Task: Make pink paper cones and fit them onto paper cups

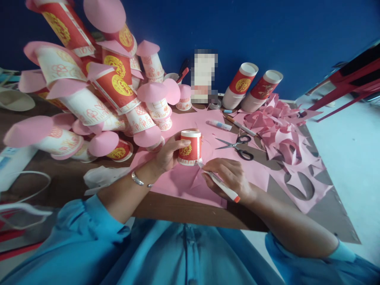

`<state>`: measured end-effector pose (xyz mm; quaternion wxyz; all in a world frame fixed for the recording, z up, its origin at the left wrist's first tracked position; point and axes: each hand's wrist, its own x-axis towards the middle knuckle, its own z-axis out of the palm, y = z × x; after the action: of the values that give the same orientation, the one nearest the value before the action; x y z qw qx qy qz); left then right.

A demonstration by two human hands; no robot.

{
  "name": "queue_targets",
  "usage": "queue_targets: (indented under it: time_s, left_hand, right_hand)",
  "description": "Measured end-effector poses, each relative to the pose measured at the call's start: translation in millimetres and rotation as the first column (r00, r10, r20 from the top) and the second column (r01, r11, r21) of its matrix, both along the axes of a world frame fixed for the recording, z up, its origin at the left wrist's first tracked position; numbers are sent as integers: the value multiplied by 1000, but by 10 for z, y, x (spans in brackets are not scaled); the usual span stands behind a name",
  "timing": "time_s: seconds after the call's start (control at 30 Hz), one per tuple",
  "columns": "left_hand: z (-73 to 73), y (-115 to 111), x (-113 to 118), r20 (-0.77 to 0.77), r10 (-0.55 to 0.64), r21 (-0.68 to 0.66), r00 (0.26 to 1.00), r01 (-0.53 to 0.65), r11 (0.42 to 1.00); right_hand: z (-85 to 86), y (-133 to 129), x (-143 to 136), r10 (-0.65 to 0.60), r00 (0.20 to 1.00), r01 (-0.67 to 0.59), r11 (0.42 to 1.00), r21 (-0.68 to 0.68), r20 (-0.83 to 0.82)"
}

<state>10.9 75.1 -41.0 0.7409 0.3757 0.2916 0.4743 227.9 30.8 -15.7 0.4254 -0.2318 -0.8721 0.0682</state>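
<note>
A red and white paper cup [192, 146] with a gold emblem is wrapped by the fingers of my left hand [170, 152], its white band with drawn marks facing down. In my right hand [227, 176] is a white marker [224, 187] with an orange end, pinched like a pen. The marker's tip end is close to the cup's lower band; whether it touches, I cannot tell. Pink paper [184, 184] lies beneath both hands. Just beyond my right hand rest scissors [236, 146] with black handles, their blades apart.
Paper cups with pink cone tops [97, 105] are piled at the left. Two cup stacks [237, 89] lean near the blue wall. Pink paper scraps [285, 130] cover the right side, beside a glue stick [219, 125] and a brown-and-white pen [242, 126].
</note>
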Motion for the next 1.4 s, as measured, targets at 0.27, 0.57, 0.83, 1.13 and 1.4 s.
queue_targets:
  time_s: [0.27,0.57,0.83,1.13,1.4]
  left_hand:
    - [10,-2,8,-8,3,-12,1000,-3,1000]
    - [7,2,1,7,10,-29,1000,-10,1000]
    - [-37,34,-23,41,73,-60,997,-70,996]
    - [-38,28,7,68,63,-133,996,-54,990]
    - [-41,12,12,-17,65,-76,998,-66,995]
  right_hand:
    - [11,-11,2,5,1000,-5,1000,-12,2]
    - [4,-20,10,29,1000,-29,999,-29,-6]
    - [16,-9,23,-5,997,6,1000,14,-75]
    - [-17,-16,-2,13,999,-13,1000,4,-37]
    - [-20,-28,-7,52,997,-53,999,-9,-50]
